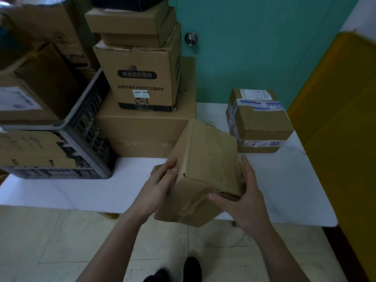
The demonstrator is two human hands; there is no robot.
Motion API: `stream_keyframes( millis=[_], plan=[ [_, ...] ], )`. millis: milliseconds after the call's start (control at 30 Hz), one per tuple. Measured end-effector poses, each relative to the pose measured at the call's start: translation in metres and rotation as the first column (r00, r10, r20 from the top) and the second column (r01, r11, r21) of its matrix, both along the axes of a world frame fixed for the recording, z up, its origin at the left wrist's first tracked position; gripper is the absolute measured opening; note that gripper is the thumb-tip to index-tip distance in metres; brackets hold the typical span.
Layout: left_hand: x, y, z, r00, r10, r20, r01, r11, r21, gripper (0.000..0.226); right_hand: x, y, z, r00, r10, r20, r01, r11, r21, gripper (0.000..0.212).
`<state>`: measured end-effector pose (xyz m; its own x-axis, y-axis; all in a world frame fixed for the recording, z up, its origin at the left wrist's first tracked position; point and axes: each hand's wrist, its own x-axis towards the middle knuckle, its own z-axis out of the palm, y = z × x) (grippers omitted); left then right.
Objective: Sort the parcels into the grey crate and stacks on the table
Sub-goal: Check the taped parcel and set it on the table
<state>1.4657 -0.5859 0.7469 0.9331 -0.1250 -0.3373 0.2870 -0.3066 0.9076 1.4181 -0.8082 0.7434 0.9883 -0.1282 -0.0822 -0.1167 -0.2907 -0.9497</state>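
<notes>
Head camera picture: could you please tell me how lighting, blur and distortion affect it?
Head view: dim, bluish light; wide-angle distortion bows the white table; the yellow panel at right is blurred; the brown cardboard box held by left hand and right hand looks fairly sharp.

Bare tabletop (67, 192) runs along the near edge in front of the grey crate (91, 127); a hand can pass there. Crate blocks the far left, cardboard boxes filling its top. Next to it, box stack (142, 78) on a wide flat carton (140, 131) walls off centre rear. Mid-table near edge is taken by the held box (205, 169), w/ left hand (160, 186) & right hand (248, 192) on its sides. Narrow bare gap btw held box & taped parcel (258, 121). Open surface front right. Yellow panel (335, 123) crowds the table's right end.
</notes>
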Motion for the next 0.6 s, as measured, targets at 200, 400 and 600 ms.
stream_keyframes(
  millis=[200,400,600],
  plan=[
    [-0.002,-0.020,0.020,0.993,-0.051,-0.109,0.038,0.992,-0.117,0.068,0.003,0.005,0.013,0.953,-0.262,0.154,0.274,0.960,-0.059,0.090],
    [0.016,-0.045,0.036,0.983,0.005,-0.186,-0.011,0.999,-0.033,0.068,0.020,-0.003,0.023,0.939,-0.334,0.081,0.339,0.939,-0.052,0.092],
    [0.022,-0.052,0.034,0.969,-0.016,-0.247,-0.006,0.996,-0.091,0.068,0.024,-0.011,0.023,0.939,-0.332,0.086,0.335,0.942,-0.021,0.083]
  ],
)
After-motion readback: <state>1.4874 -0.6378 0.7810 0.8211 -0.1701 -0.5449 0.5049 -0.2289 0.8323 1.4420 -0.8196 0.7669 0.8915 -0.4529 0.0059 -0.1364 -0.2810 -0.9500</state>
